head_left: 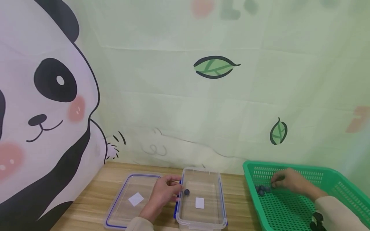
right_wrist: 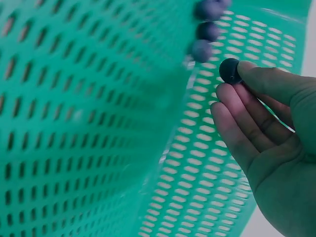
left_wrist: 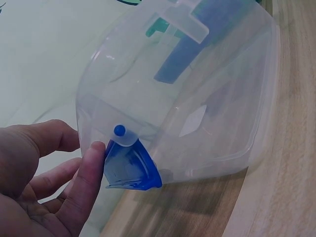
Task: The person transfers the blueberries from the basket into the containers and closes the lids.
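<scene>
In the right wrist view, my right hand (right_wrist: 276, 128) pinches a dark blueberry (right_wrist: 230, 70) between thumb and fingertips. In the head view this hand (head_left: 292, 181) reaches inside the green basket (head_left: 251, 195), beside several blueberries (head_left: 261, 189) at its left side. My left hand (head_left: 164, 192) is at the left side of a clear plastic box (head_left: 202, 183), its fingers curled at the wall. The left wrist view shows those fingers (left_wrist: 88, 177) at the box's edge, next to a blue clip (left_wrist: 129, 165). One blueberry (head_left: 187, 192) appears close to the left fingertips, by the box's left wall.
A clear lid (head_left: 117, 205) with a blue seal and a white label (head_left: 136, 199) lies left of the box on the wooden table (head_left: 237, 199). The box has a white label (head_left: 199, 202) too. Behind stands a pale green cloth (head_left: 173, 112) with a printed panda (head_left: 55, 80).
</scene>
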Tool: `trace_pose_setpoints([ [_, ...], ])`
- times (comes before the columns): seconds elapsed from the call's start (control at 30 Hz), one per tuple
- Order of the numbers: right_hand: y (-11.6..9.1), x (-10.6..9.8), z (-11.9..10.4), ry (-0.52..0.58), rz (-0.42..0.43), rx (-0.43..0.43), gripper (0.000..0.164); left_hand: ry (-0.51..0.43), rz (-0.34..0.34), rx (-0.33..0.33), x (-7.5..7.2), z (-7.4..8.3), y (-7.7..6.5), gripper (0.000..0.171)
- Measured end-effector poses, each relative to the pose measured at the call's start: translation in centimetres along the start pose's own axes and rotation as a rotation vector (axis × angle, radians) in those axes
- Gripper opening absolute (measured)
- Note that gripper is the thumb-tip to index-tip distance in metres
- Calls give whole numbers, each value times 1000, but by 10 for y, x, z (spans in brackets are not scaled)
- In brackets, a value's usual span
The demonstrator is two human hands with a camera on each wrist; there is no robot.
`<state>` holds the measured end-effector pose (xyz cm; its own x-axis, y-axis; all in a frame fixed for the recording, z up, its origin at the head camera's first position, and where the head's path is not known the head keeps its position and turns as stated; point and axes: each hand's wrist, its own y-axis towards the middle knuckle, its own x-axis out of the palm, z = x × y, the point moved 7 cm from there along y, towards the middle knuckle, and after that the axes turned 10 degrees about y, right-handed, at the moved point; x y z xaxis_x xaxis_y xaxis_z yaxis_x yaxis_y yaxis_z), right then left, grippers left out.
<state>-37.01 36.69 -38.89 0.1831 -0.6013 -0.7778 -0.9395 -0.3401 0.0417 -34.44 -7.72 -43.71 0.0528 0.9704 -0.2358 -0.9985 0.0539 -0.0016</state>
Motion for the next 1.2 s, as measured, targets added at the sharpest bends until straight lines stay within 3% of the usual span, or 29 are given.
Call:
trace_pose_setpoints([
  [0.3,-3,-22,-26,37,146,13,25,1,-2,-6,0,1,-1,41],
  [0.5,-12,-37,-51,150,285,39,40,8,1,-12,0,2,-2,41],
  [0.7,-20,-44,-76,250,331,52,49,6,6,-1,0,2,-2,40],
  [0.97,-33,-39,-113,374,347,53,48,14,5,6,1,0,0,41],
  [1.2,-36,-20,-148,471,374,-22,41,5,2,7,0,0,0,40],
])
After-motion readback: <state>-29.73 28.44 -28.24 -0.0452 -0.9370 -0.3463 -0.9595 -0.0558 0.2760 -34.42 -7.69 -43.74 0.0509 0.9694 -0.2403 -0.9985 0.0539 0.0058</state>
